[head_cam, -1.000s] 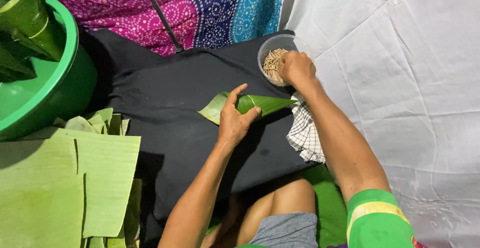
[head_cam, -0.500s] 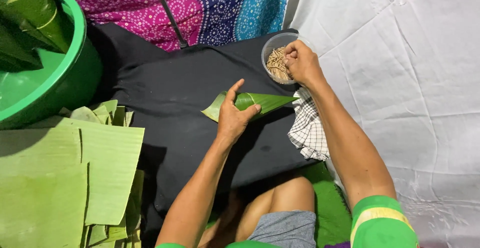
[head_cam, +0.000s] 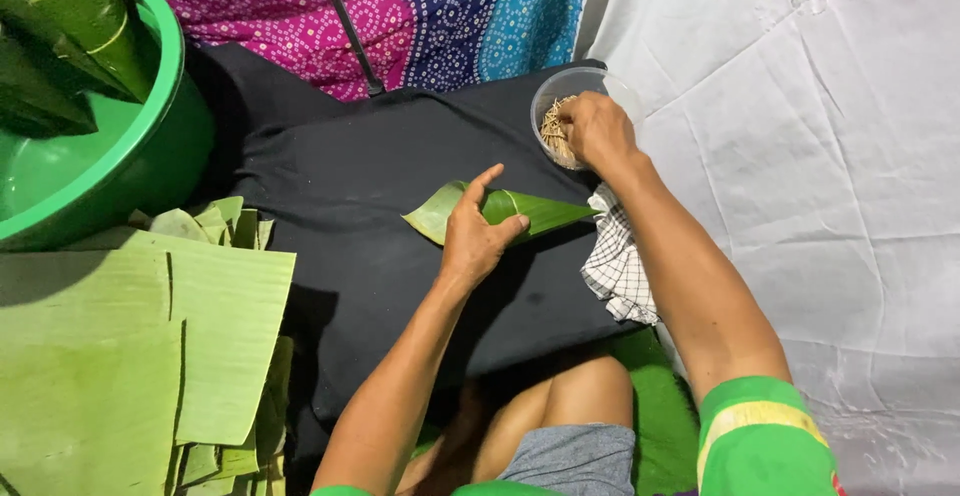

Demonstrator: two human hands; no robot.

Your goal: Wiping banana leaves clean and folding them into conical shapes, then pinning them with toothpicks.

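Here the left hand (head_cam: 478, 238) presses down on a folded banana-leaf cone (head_cam: 500, 211), thumb and index finger splayed over its wide end and the other fingers curled along the edge; that grip seems meant to keep the springy fold from opening. The cone lies flat on the black cloth (head_cam: 350, 216), near its middle, with its point aimed at the right side of the cloth.

At the cloth's far right corner, the right hand (head_cam: 598, 131) dips into a small clear bowl (head_cam: 560, 91) of thin pale wooden picks (head_cam: 553, 128). Its fingertips are bunched down among them, though whether they have pinched one cannot be told from this angle.

Just off the cloth's right edge, under the right forearm, lies a crumpled checked rag (head_cam: 618, 266), soft and loosely woven. Left of the cloth a stack of cut banana-leaf sheets (head_cam: 110, 356) lies flat, matte and ribbed, with squared edges. Beyond that stack, at the cloth's far left corner, a glossy green plastic basin (head_cam: 150, 171) holds rolled leaf cones (head_cam: 85, 16) standing on end. Past the cloth's far edge runs a patterned pink and blue fabric (head_cam: 400, 16); to the right spreads a wrinkled white sheet (head_cam: 800, 156).
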